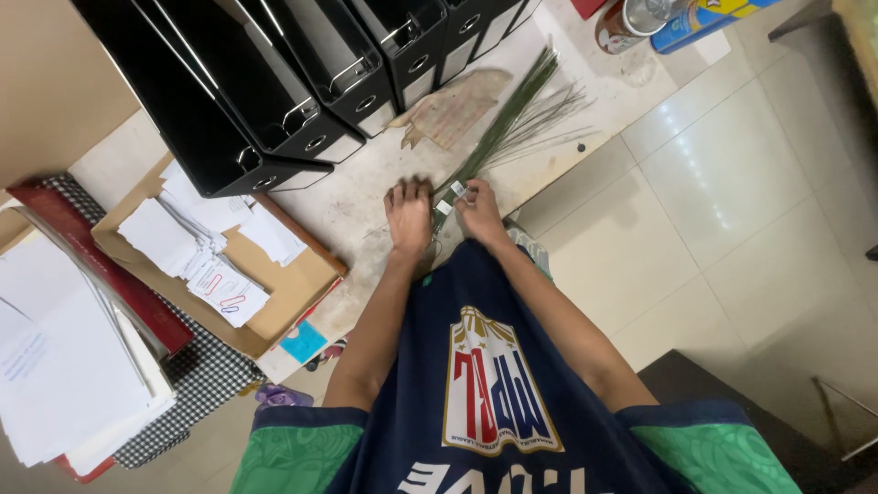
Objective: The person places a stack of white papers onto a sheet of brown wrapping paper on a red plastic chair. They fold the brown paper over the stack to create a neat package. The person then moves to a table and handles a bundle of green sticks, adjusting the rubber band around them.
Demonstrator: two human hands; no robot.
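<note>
— Where are the hands, and what are they on?

— Both rest at the near edge of the desk, side by side. The left hand lies knuckles up with its fingers curled down over the near end of a bundle of thin green stalks. The right hand is just beside it, pinching something small and pale at the fingertips.

— Can you tell what that small pale thing is?

— No. It is too tiny; it could be a strip or a tag, and a second pale bit shows between the two hands. The right grip is narrow, closed on that bit. The left grip is curled shut, but whether it truly clasps the stalks or only presses on them is hidden under the knuckles.

— And the stalks themselves?

— They run from the hands away up and to the right across the desk, fanning into loose strands at the far end. Their near ends vanish under the hands.

— What else is hard to read?

— A flat tan piece lies left of the stalks, its kind unclear. The black binders are cut off by the top edge, as are the cans in the corner. A cardboard tray of paper slips sits to the left.
</note>
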